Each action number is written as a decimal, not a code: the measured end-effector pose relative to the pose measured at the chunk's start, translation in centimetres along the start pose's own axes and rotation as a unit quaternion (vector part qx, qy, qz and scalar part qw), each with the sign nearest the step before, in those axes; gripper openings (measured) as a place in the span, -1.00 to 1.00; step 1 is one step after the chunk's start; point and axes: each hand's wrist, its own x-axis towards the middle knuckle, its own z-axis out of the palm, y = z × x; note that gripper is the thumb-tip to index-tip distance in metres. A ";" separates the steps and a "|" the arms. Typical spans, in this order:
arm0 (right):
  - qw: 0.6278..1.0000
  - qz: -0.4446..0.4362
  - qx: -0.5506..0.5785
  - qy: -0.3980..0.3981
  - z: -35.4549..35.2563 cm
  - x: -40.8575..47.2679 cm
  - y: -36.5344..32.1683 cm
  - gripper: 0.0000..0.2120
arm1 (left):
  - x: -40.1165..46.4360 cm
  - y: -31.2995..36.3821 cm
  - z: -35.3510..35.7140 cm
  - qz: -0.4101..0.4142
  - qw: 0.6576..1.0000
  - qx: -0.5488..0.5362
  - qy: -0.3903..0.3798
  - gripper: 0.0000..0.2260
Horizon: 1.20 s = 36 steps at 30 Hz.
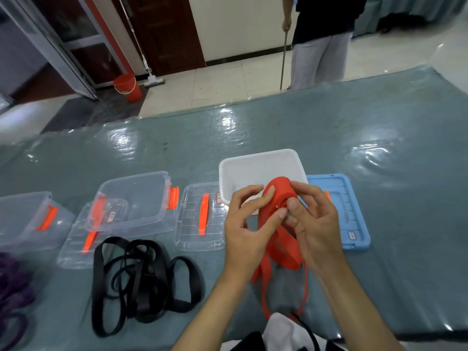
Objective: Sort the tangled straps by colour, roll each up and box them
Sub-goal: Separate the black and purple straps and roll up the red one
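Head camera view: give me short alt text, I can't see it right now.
Both hands, left hand and right hand, wind a red strap into a roll above the white box. Black straps lie tangled left on the table, near clear boxes.

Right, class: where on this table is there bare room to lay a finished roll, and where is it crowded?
Free: the table beyond the boxes, and right of the blue lid. The white box looks empty. Crowded: near left, where the black straps and purple straps lie before the clear boxes, and under both hands, where the red strap trails.

Head-worn view, down over table (354, 138)
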 end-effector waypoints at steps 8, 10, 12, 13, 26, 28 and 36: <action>0.992 -0.075 -0.085 -0.049 -1.4 1.4 -0.5 -0.82 | 2.4 0.9 -2.3 0.031 0.993 0.030 -0.110 -0.61; 0.990 -0.083 -0.096 -0.069 -1.4 1.7 -0.9 -0.80 | 2.6 1.3 -2.3 -0.019 0.994 -0.032 -0.100 -0.57; 0.992 -0.068 -0.087 -0.065 -0.9 1.7 -1.3 -0.77 | 2.6 1.4 -1.7 -0.068 0.992 -0.097 -0.052 -0.58; 0.992 -0.063 -0.088 -0.056 -0.5 1.7 -1.4 -0.75 | 2.5 1.3 -1.3 -0.078 0.990 -0.113 -0.029 -0.62; 0.986 -0.057 -0.120 -0.100 -1.3 2.3 -1.9 -0.76 | 4.5 1.7 -3.3 -0.113 0.987 -0.050 -0.099 -0.45; 0.983 -0.047 -0.135 -0.117 -2.0 2.5 -2.3 -0.62 | 4.5 1.8 -3.1 -0.159 0.977 -0.054 -0.130 -0.44; 0.982 -0.032 -0.132 -0.134 -1.6 2.6 -1.9 -0.71 | 5.3 2.4 -3.3 -0.113 0.980 0.069 -0.146 -0.61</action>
